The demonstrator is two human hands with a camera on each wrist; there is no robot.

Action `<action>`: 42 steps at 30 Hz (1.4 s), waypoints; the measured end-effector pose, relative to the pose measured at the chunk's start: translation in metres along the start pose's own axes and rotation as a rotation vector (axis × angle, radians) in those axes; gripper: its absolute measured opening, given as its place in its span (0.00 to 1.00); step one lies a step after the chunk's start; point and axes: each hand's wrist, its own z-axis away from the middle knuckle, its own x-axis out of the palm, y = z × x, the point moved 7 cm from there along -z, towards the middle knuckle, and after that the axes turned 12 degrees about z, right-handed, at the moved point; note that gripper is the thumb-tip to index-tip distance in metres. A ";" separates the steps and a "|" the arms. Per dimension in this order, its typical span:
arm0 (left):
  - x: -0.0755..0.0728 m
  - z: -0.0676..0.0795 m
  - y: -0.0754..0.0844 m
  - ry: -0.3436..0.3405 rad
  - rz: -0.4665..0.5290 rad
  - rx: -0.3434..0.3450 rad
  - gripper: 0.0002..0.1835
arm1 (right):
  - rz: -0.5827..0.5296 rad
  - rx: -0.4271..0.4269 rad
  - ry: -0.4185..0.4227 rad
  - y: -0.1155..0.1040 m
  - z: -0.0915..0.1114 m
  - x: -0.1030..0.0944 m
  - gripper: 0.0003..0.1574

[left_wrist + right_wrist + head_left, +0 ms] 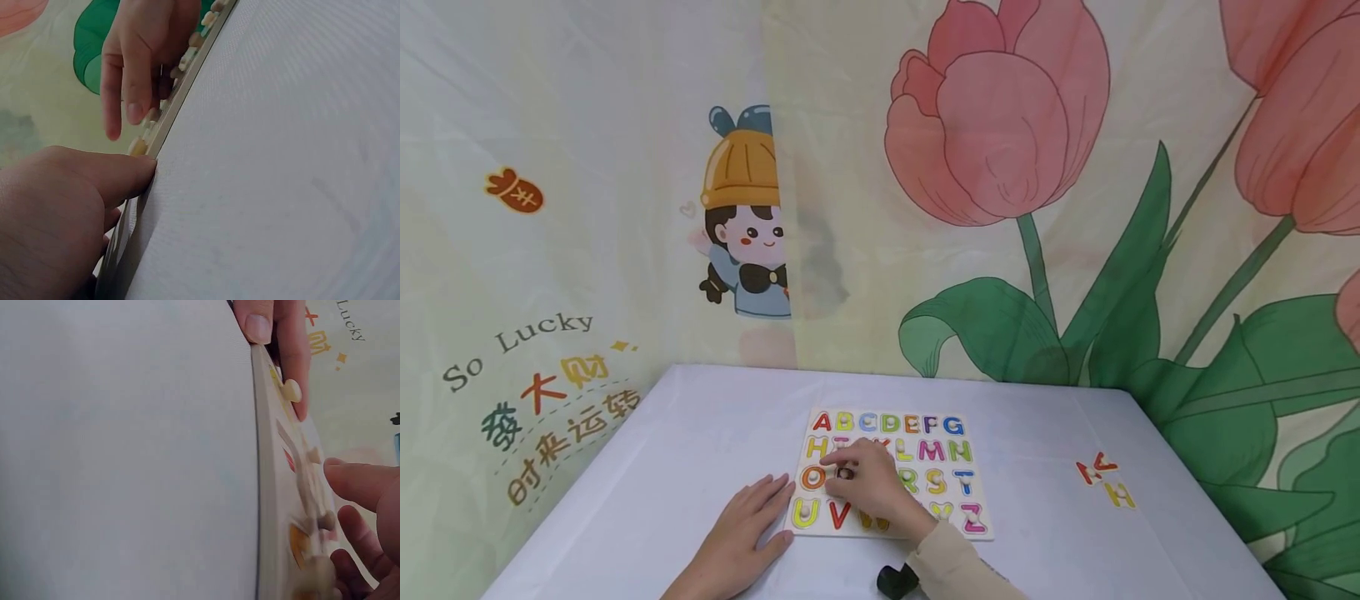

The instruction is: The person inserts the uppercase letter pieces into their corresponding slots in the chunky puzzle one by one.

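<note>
A white alphabet puzzle board (891, 537) lies on the table, with colourful letters, many bearing small knobs. My left hand (741, 533) rests at its left edge, fingers extended. The left wrist view shows the thumb (125, 175) touching the board's edge. My right hand (872, 483) is over the left-middle of the board, covering several letters. Its thumb and index finger are spread apart near the orange O (812, 477). In the right wrist view, the right thumb (356, 481) is close to a knob (314, 455), and nothing shows between the fingers.
Loose letters lie on the right of the table: a yellow H (1120, 496) and two red letters (1096, 468) close together. A black object (897, 581) is by my right sleeve (958, 562). A printed curtain (850, 167) hangs behind the white table (1030, 467).
</note>
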 end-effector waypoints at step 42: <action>0.003 0.000 -0.002 0.014 -0.006 -0.006 0.37 | 0.473 0.355 0.216 0.280 0.176 -0.257 0.16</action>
